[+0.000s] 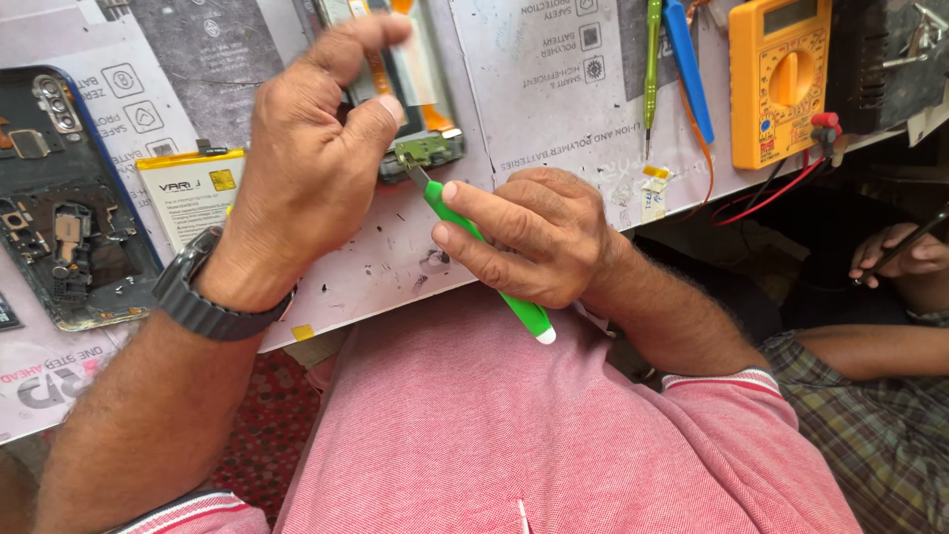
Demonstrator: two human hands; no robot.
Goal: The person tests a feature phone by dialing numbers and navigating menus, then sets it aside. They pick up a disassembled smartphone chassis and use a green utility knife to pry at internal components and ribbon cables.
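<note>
An opened phone shell (69,198) lies far left, circuit parts bare inside, a loose battery (190,190) just beside it. The left hand (306,168) pinches the small phone frame (415,94), its board exposed. The right hand (529,237) grips a green screwdriver (494,272), tip touching that board; yellow multimeter (781,79) far right.

A white worktable (554,109) carries an opened phone (69,208) at far left, a flat battery (188,193) just right of it, a second opened phone (420,99) in the middle, a green and a blue tool (687,64) farther right, and a yellow multimeter (779,79) at far right.
</note>
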